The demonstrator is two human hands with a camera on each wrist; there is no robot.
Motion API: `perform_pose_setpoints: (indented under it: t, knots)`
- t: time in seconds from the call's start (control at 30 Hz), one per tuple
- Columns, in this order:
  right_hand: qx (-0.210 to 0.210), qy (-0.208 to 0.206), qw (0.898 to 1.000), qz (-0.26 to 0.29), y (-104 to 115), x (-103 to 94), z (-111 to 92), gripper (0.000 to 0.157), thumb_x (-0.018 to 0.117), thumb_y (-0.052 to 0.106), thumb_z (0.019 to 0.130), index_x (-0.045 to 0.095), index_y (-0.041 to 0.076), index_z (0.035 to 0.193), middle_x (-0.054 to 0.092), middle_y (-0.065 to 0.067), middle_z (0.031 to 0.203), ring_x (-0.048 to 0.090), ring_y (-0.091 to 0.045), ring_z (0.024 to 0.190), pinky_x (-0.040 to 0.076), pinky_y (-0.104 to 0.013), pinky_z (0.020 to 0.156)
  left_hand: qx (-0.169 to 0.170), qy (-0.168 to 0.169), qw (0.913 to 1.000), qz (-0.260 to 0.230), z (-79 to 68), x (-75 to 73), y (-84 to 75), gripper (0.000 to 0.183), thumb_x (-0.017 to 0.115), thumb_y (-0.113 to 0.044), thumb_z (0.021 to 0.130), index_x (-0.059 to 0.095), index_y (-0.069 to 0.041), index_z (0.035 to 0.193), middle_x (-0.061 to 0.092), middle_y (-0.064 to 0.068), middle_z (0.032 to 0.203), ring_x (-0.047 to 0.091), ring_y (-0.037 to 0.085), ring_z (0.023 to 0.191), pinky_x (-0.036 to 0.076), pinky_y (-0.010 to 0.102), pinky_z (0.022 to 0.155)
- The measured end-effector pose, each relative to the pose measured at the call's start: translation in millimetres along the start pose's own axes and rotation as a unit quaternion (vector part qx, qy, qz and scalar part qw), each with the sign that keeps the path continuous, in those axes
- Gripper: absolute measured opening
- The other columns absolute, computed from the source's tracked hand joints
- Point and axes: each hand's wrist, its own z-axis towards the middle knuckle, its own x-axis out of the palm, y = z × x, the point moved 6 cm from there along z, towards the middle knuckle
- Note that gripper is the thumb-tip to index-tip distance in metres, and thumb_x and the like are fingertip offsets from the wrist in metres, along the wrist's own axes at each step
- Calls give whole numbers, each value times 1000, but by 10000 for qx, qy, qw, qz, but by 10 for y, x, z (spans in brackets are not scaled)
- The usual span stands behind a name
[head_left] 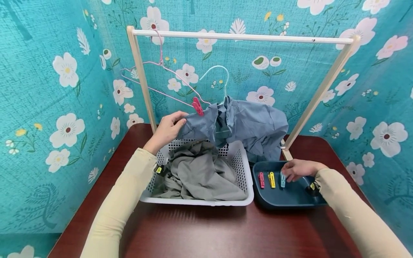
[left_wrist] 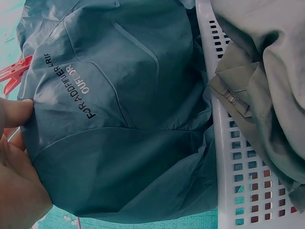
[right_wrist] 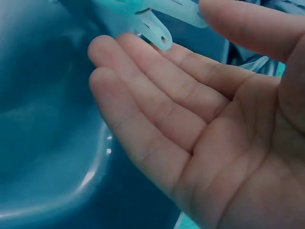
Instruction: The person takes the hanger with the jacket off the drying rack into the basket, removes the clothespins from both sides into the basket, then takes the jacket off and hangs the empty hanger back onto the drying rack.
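A blue garment [head_left: 258,118] with printed lettering hangs above the laundry basket. My left hand [head_left: 169,127] pinches its left edge between thumb and fingers. Just beside that hand, a red clothespin [head_left: 198,106] clips the fabric at the lower bar of a pink hanger [head_left: 175,73]. The hook of a light blue hanger [head_left: 226,80] sticks up from the garment's gathered middle. Over the dark blue tray [head_left: 303,205], my right hand [head_left: 298,170] pinches a light blue clothespin [head_left: 283,180] by its handle ends. To its left lie a yellow clothespin [head_left: 272,180] and a pink clothespin [head_left: 261,180].
The white basket [head_left: 247,179] holds a crumpled grey-green garment [head_left: 203,175]. Behind it stands a wooden rack whose white rail [head_left: 242,36] carries the pink hanger. Everything is on a dark red table [head_left: 193,233], with flowered cloth [head_left: 67,132] around the back and sides.
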Motion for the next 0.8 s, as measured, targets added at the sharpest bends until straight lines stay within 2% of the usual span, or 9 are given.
perform_pose_setpoints:
  t: [0.27,0.47,0.57,0.7,0.8]
  knots:
    - [136,-66,9998,122,-155,20,86,27,50,14,98,56,-9,111,61,-14,103,62,-26,95,50,-42,83,48,9,10000,45,23,11,27,29,46,-16,101,58,-7,126,62,9,104,48,21,75,39,36,67]
    - [124,-157,9998,-19,-142,-27,59,36,51,16,98,52,-14,118,59,-20,108,61,-31,97,49,-45,84,-3,5,10000,-66,28,3,19,28,47,-16,101,59,-8,126,61,10,95,44,22,70,37,36,65]
    - [22,-359,9980,-523,-16,-83,-55,41,52,19,98,50,-15,121,59,-22,109,61,-31,96,50,-46,83,28,-12,10000,-94,34,8,19,28,48,-15,101,59,-7,125,59,10,87,42,22,65,36,36,62]
    - [-222,-701,9896,-1237,298,-127,-270,47,52,26,98,51,-13,123,59,-22,110,61,-29,94,50,-46,81,19,-12,10000,-69,36,24,35,28,48,-14,100,59,-7,125,61,9,92,43,21,66,36,35,62]
    - [-534,-789,9847,-1458,593,-113,-427,53,53,33,97,50,-11,127,58,-21,115,61,-29,97,50,-45,83,-3,-10,10000,-58,36,41,46,29,49,-15,100,59,-7,126,63,9,98,45,21,68,37,35,63]
